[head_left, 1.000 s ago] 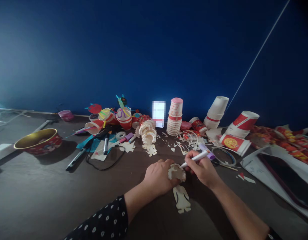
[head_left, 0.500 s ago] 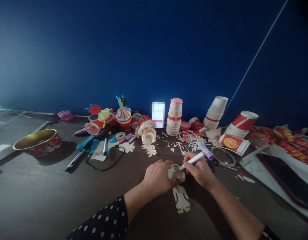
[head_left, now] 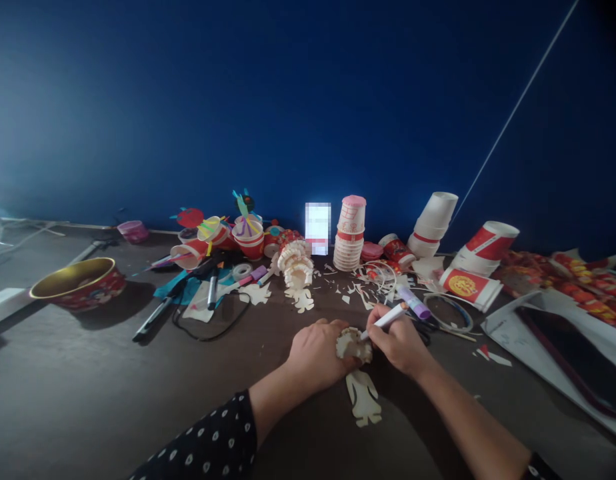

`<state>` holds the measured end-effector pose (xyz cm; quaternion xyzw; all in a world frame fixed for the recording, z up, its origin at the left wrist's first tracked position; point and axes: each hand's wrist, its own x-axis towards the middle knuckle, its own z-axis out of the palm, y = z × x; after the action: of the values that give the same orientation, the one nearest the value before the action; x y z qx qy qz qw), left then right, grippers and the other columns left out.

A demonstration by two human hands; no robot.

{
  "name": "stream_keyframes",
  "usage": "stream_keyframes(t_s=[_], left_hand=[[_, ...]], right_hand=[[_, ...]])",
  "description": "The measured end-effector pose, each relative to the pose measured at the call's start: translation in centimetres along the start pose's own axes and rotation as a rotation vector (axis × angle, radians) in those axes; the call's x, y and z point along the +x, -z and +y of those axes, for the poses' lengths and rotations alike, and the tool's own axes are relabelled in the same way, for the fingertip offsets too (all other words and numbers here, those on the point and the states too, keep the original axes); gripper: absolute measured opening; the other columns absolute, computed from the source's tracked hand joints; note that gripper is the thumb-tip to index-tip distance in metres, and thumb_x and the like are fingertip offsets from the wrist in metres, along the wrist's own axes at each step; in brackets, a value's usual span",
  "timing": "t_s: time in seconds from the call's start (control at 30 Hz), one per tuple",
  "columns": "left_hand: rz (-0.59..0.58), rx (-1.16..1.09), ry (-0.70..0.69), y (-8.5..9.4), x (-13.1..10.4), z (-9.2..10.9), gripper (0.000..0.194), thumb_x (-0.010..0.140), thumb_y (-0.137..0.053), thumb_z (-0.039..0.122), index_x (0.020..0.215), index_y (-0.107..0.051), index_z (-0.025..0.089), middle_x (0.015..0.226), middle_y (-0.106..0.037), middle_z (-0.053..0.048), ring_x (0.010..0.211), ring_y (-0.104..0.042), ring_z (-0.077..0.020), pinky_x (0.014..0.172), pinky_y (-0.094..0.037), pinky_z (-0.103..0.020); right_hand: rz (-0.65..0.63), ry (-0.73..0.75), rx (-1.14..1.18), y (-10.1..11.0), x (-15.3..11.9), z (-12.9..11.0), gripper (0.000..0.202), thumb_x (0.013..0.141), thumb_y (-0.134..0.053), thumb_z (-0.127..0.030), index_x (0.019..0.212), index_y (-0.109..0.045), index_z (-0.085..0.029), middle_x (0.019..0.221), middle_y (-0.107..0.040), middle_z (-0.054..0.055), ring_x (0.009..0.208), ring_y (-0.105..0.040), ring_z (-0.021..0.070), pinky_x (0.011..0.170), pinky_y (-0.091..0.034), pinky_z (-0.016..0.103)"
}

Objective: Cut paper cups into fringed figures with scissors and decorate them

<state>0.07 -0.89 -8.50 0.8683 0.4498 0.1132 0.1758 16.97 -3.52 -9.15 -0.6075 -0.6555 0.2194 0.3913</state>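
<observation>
Paper figure: flat cream cut-out doll of thin paper [head_left: 362,393], frilled round head part [head_left: 352,344], lying on the dark table [head_left: 113,393] in front of the person, between both hands.
Left of scene: gold-lined red round bowl [head_left: 78,283] near the table's left edge, well apart from the work.
Left hand [head_left: 318,353]: fingers laid flat and close together, pressing on the left rim of the frilled head; holds it down, pinches nothing.
Right hand [head_left: 401,343]: fingers pinched round a slim white marker pen [head_left: 388,319], tip touching the frilled head.
Behind the work: stack of white-and-red paper cups [head_left: 349,235] upright; paper scraps [head_left: 358,290] scattered around it.
Handling (judgement): very light, limp, creases and tears easily, slides on the table under pen pressure.
Hold point (judgement): flat press on the head beside the pen tip; lift by the torso, not the thin legs.
</observation>
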Motion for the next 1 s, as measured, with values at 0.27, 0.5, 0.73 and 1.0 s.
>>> stream_keyframes(t_s=[0.27, 0.5, 0.73, 1.0], left_hand=[[-0.026, 0.017, 0.008, 0.26, -0.07, 0.16, 0.051, 0.063, -0.055, 0.050, 0.109, -0.053, 0.029, 0.094, -0.062, -0.005, 0.087, -0.058, -0.0237, 0.075, -0.045, -0.034], [-0.020, 0.019, 0.007, 0.17, -0.01, 0.11, 0.052, 0.064, -0.055, 0.051, 0.110, -0.052, 0.027, 0.094, -0.062, -0.005, 0.087, -0.058, -0.0238, 0.076, -0.044, -0.034], [-0.022, 0.010, 0.006, 0.25, 0.07, 0.14, 0.052, 0.063, -0.055, 0.051, 0.110, -0.053, 0.028, 0.094, -0.062, -0.005, 0.086, -0.058, -0.0235, 0.075, -0.045, -0.033], [-0.025, 0.010, 0.009, 0.37, -0.09, 0.27, 0.052, 0.063, -0.056, 0.050, 0.110, -0.052, 0.029, 0.095, -0.062, -0.005, 0.087, -0.058, -0.0239, 0.076, -0.045, -0.034]], right_hand=[[0.004, 0.031, -0.058, -0.18, 0.08, -0.05, 0.011, 0.068, -0.048, -0.019, 0.057, -0.045, -0.021, 0.047, -0.044, -0.005, 0.047, -0.041, 0.0121, 0.047, -0.032, 0.024], [0.020, 0.025, -0.083, 0.06, 0.10, -0.28, 0.012, 0.068, -0.046, -0.020, 0.056, -0.045, -0.021, 0.046, -0.045, -0.004, 0.047, -0.044, 0.0128, 0.048, -0.033, 0.024], [0.017, 0.030, -0.104, 0.05, 0.16, -0.19, 0.012, 0.067, -0.047, -0.019, 0.056, -0.044, -0.021, 0.046, -0.045, -0.004, 0.048, -0.043, 0.0130, 0.048, -0.032, 0.024], [0.020, 0.032, -0.089, 0.01, 0.06, -0.31, 0.012, 0.068, -0.048, -0.020, 0.056, -0.045, -0.021, 0.046, -0.045, -0.004, 0.047, -0.043, 0.0126, 0.047, -0.033, 0.024]])
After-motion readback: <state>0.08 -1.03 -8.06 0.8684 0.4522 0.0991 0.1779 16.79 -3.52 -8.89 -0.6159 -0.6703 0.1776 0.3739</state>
